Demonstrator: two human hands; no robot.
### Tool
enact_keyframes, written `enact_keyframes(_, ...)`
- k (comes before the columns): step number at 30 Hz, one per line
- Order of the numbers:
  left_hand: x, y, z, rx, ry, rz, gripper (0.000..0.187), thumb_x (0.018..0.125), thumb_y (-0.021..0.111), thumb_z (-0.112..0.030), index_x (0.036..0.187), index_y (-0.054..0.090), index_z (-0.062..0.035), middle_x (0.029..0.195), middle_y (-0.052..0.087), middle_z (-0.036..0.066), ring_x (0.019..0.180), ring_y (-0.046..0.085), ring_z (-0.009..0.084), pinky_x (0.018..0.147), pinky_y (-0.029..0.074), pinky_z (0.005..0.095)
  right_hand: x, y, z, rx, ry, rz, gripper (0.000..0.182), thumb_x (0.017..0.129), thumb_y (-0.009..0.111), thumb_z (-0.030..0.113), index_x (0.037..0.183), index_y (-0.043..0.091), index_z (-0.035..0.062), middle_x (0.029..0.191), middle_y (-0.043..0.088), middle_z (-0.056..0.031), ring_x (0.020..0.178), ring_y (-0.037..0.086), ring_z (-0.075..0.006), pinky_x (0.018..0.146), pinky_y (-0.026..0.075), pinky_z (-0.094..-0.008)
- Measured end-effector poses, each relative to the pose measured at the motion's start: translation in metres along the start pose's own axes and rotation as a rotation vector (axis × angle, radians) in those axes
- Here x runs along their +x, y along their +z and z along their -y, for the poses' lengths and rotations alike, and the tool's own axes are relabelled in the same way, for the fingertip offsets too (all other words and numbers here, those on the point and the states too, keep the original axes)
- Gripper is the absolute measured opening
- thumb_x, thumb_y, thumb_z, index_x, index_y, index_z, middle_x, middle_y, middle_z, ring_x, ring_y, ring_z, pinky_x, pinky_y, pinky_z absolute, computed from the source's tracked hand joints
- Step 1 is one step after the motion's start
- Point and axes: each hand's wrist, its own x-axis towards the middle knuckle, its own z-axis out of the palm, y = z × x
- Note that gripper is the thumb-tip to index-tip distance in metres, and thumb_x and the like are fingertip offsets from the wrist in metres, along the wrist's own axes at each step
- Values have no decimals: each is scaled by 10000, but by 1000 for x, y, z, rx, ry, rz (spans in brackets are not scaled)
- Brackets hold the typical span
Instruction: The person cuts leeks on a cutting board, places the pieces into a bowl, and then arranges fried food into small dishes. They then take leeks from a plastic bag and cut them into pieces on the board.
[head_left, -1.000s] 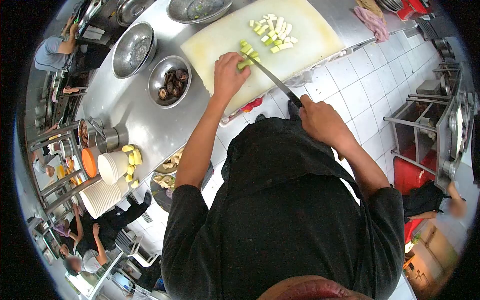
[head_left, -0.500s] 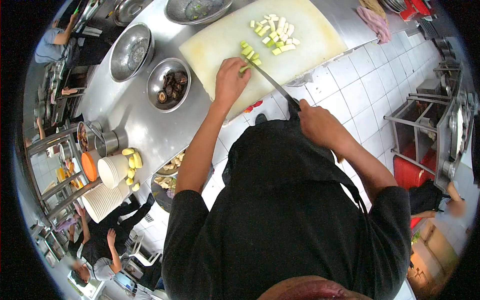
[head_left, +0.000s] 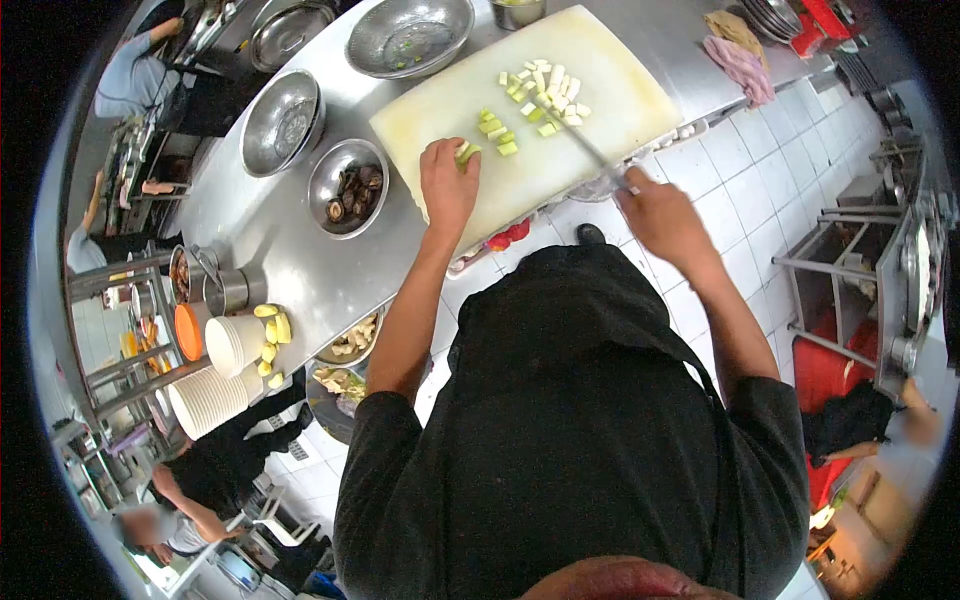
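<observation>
A white cutting board lies on the steel counter with two groups of cut pale-green vegetable pieces on it. My left hand is shut on the last short piece of the vegetable at the board's near side. My right hand grips a knife by its handle; the blurred blade reaches over the board toward the far group of cut pieces, away from my left hand.
A steel bowl of dark mushrooms and two other steel bowls sit left of the board. A pink cloth lies on the counter's right end. Stacked white bowls and other people stand at the left; white tiled floor lies below.
The knife has left the vegetable under my left hand and swung right toward the far pile. More cut pieces lie on the board. The view shifted slightly.
</observation>
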Motion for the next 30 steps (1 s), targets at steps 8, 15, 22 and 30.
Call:
enact_keyframes(8,17,6,-15,-129,-321,-195,371,928,637,-259,1176,579,10,1221,567,224,1182,500,376,1037,375,444,97,-27,-103,-84,-32,-322,362,821,730,216,1109,583,52,895,676,-213,825,659,-397,728,522,-466)
enact_keyframes(15,21,68,-43,127,-303,-92,545,946,599,-358,1342,489,-1,1425,384,289,1359,298,473,1127,235,545,171,-22,-133,-114,-193,-257,479,741,807,303,1114,627,63,1023,599,-233,938,599,-410,826,479,-483)
enact_keyframes(22,50,105,-58,250,-318,-75,550,941,576,-392,1356,508,-38,1432,399,255,1371,293,475,1130,211,571,196,12,-69,71,-925,-27,1106,600,824,585,1468,374,68,1497,267,-311,1408,239,-475,1173,174,-554)
enact_keyframes(30,77,130,-55,176,-166,-57,406,951,497,-266,1238,583,9,1312,534,212,1286,430,404,1087,287,530,263,51,-25,137,-1010,-33,1155,582,819,555,1466,323,0,1464,312,-314,1375,261,-506,1173,194,-534)
